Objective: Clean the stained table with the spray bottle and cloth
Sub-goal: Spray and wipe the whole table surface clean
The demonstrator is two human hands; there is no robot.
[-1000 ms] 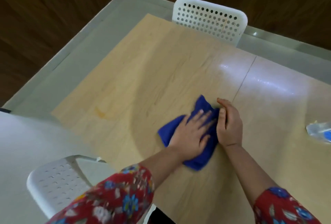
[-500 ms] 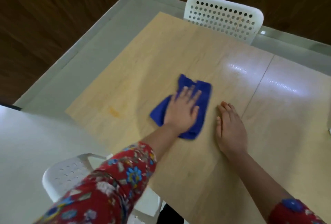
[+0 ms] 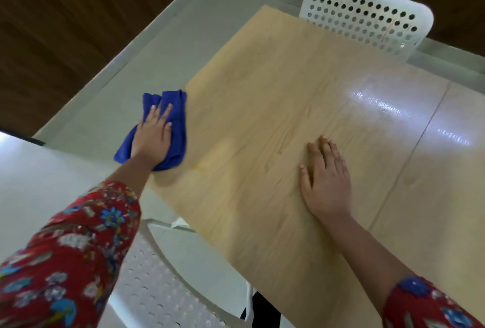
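So the left hand (image 3: pixel 152 136) is lying flat on the crumpled blue microfibre cloth (image 3: pixel 175 107), fingers straight and pressing down, not curled round it. The cloth sits right at the left edge of the light wood-grain table (image 3: pixel 262 91), with part of it poking out past that edge. The right hand (image 3: pixel 326 183) rests palm-down on the bare tabletop nearer the near edge, fingers stretched out, holding nothing. A white perforated plastic chair (image 3: pixel 367 15) stands at the far edge and another one (image 3: pixel 157 288) at the near-left corner.
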